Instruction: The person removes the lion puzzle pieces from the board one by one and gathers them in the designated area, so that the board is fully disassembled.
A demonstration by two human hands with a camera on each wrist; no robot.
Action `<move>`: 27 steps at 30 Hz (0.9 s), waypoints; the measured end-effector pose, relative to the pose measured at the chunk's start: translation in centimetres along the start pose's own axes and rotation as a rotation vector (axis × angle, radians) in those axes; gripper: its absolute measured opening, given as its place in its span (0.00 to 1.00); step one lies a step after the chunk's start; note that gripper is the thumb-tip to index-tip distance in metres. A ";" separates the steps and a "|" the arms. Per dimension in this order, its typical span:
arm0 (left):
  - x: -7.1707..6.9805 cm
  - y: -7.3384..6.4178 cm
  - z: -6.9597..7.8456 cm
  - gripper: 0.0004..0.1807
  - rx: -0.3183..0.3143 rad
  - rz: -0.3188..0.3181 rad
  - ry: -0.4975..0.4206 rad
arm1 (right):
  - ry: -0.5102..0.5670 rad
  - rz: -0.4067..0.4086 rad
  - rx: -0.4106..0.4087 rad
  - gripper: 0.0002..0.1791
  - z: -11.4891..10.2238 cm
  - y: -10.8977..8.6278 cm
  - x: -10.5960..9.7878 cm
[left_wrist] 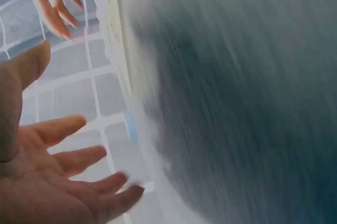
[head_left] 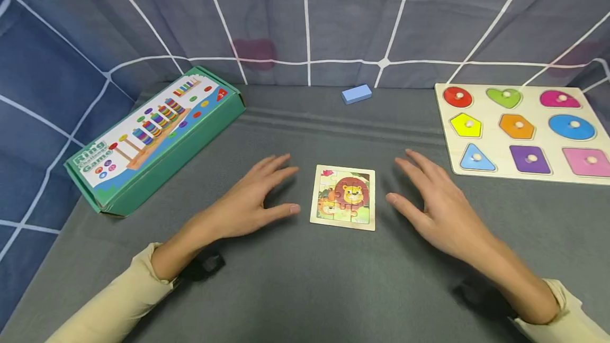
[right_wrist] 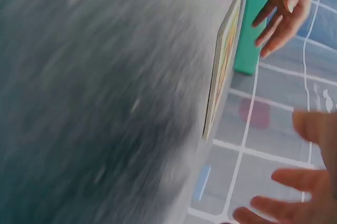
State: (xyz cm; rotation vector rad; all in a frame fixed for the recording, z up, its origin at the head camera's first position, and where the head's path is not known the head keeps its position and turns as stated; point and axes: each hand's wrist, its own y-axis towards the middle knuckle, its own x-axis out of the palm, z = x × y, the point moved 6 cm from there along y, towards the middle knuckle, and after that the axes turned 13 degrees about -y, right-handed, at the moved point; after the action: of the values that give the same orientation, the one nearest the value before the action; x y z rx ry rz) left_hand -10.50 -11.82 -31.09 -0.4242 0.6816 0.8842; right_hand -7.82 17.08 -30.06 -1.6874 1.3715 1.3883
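A small square jigsaw puzzle [head_left: 351, 195] with a lion picture lies flat on the grey table, its pieces fitted inside a pale wooden frame. To its left hovers my left hand [head_left: 254, 195], fingers spread and holding nothing. My right hand [head_left: 436, 210] is on the other side, also spread and bare, thumb toward the puzzle. Neither hand touches it. In the left wrist view the left hand's fingers [left_wrist: 79, 161] are extended apart. From the right wrist, the puzzle [right_wrist: 221, 66] appears edge-on beyond the right hand [right_wrist: 300, 182].
A green ring game box [head_left: 157, 136] lies angled at the left. Toward the back sits a blue block [head_left: 356, 94]. A wooden shape board [head_left: 486, 144] with knobbed, coloured pieces lies at the right. Behind the table hangs a blue-grey checked cloth [head_left: 343, 20].
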 end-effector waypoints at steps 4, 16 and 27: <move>1.3 0.5 1.3 0.30 0.024 0.010 -0.154 | 0.138 0.054 0.027 0.25 -1.6 1.1 -0.3; 3.0 2.7 0.9 0.31 -0.026 -0.097 -0.144 | 0.303 -0.147 -0.010 0.22 -4.7 5.2 3.5; 3.7 3.0 0.6 0.32 -0.016 -0.165 -0.042 | 0.339 -0.282 -0.027 0.23 -4.4 7.9 5.6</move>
State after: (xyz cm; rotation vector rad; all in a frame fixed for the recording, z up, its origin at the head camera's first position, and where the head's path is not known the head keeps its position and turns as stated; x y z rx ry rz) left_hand -11.09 -7.66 -33.36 -0.4683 0.5920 0.7412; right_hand -13.84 8.69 -32.50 -2.1127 1.2264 0.9991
